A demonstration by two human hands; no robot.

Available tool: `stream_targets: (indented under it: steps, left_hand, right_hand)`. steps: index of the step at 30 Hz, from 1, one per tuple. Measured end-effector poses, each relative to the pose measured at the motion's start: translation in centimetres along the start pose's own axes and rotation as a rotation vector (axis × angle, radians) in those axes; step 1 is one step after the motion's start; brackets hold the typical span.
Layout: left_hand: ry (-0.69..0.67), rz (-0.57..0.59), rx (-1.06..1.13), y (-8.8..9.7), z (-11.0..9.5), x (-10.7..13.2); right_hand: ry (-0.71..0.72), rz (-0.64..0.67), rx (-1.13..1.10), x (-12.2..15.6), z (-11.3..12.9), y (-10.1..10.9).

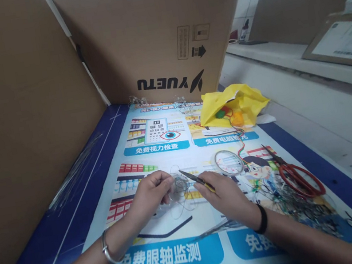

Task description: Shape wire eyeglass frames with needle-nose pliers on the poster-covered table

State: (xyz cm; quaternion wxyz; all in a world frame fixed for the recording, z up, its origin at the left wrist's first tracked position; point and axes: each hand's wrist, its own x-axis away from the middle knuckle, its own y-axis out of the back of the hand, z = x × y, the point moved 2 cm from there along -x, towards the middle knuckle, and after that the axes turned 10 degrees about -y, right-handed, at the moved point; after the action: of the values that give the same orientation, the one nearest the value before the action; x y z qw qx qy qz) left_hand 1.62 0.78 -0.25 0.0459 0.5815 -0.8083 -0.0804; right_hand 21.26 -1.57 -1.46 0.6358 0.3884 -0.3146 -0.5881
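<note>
Thin silvery wire bent into loops (181,187) is between my two hands above the printed sheet. My left hand (154,192) pinches the left side of this wire, thumb against the fingers. My right hand (223,191) is closed around needle-nose pliers (190,177) with yellow and black handles. The pliers' tip points up and left at the upper part of the loops; whether the jaws grip the wire I cannot tell. A bundle of straight wires (215,228) lies on the sheet just below my right hand.
Red-handled scissors (301,181) lie at right beside a tangled heap of wire pieces (299,206). Behind are a clear tape roll (229,162) and a yellow bag (251,97) with coloured thread. Long wires (75,176) lie left. Cardboard panels (133,35) stand at the back and left.
</note>
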Motion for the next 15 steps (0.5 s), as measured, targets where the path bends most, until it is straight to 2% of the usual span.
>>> stream_targets:
  steps: [3,6,11,15]
  left_hand:
    - [0.006,-0.046,-0.001,0.6,0.1,-0.3]
    - [0.015,-0.038,-0.010,0.9,-0.1,-0.5]
    - [0.001,0.172,-0.042,0.0,-0.7,-0.1]
    - [-0.023,0.265,-0.024,-0.7,-0.4,0.3]
  right_hand:
    - [0.009,-0.028,-0.044,-0.2,-0.1,0.2]
    - [-0.002,-0.017,-0.205,-0.3,-0.1,0.5]
    - [-0.097,0.150,-0.516,-0.4,0.4,0.6]
    - [-0.013,0.273,-0.550,-0.2,1.1,0.3]
